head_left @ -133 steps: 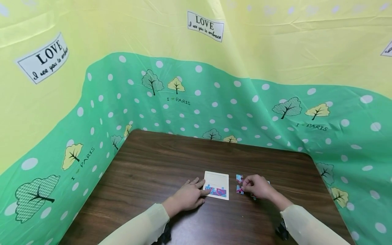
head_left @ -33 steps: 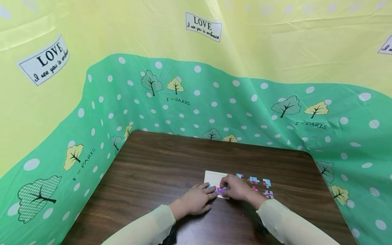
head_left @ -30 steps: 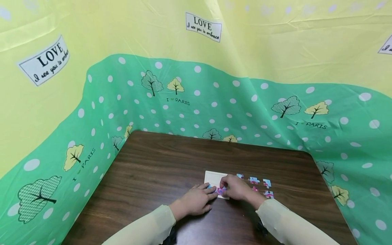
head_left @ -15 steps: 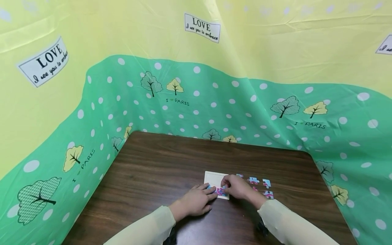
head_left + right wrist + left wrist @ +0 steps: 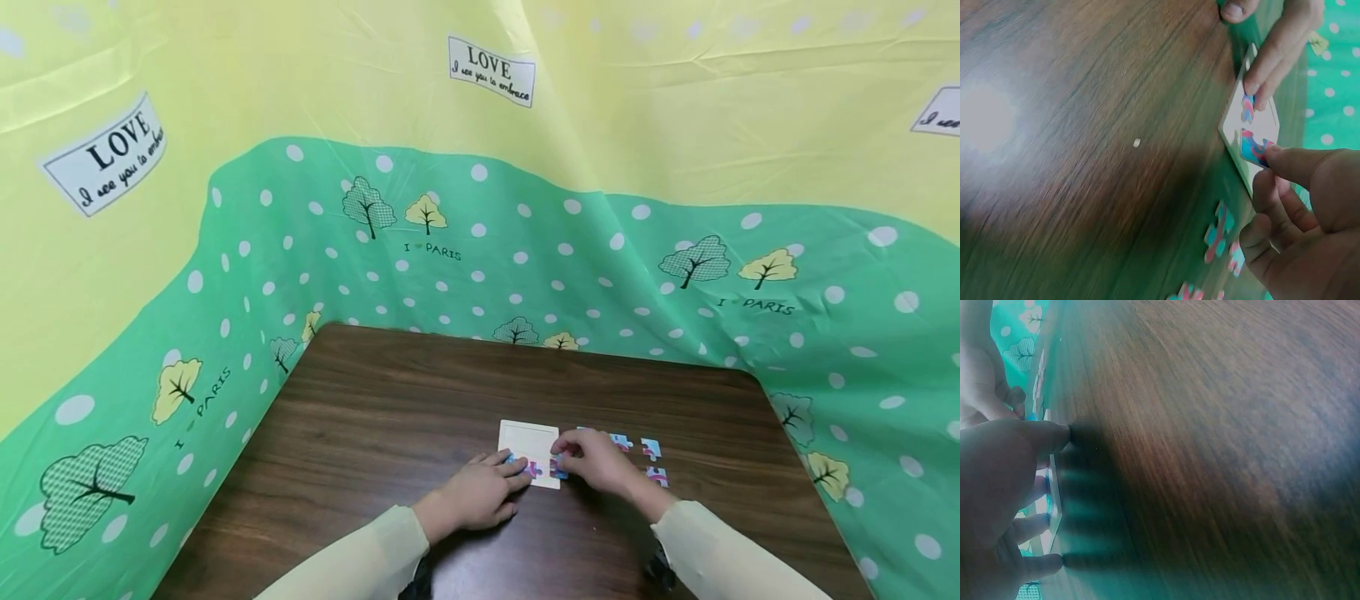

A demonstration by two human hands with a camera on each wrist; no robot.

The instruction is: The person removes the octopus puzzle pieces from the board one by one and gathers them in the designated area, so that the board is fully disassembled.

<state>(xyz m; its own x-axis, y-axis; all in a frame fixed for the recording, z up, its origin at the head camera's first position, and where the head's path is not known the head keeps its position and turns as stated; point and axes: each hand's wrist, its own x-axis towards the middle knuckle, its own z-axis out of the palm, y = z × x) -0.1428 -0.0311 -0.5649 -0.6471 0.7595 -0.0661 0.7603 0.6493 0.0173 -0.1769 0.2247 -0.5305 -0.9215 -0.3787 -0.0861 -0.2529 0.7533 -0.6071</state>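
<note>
A white puzzle tray [image 5: 527, 433] lies on the table, with pink-and-blue puzzle pieces [image 5: 533, 469] along its near side. My left hand [image 5: 478, 493] rests with outstretched fingers on the tray's left part and covers some of those pieces. My right hand [image 5: 598, 463] pinches a blue-and-pink puzzle piece [image 5: 1254, 149] between thumb and fingers. In the right wrist view that piece is tilted over the tray, apart from the piece [image 5: 1247, 109] beside the left fingertips. The left wrist view shows mainly the left hand [image 5: 1004, 481], with the tray's edge under its fingers.
Several loose puzzle pieces [image 5: 651, 450] lie on the wooden table [image 5: 390, 392] right of the tray, some partly behind the right hand. A tiny pale scrap [image 5: 1137, 143] lies near the tray. A green-and-yellow printed cloth [image 5: 480, 225] hangs around the table.
The right hand went from the loose pieces to the tray's near right corner. In the last half second it shifted slightly right with its piece, exposing more tray. The left hand stayed on the tray.
</note>
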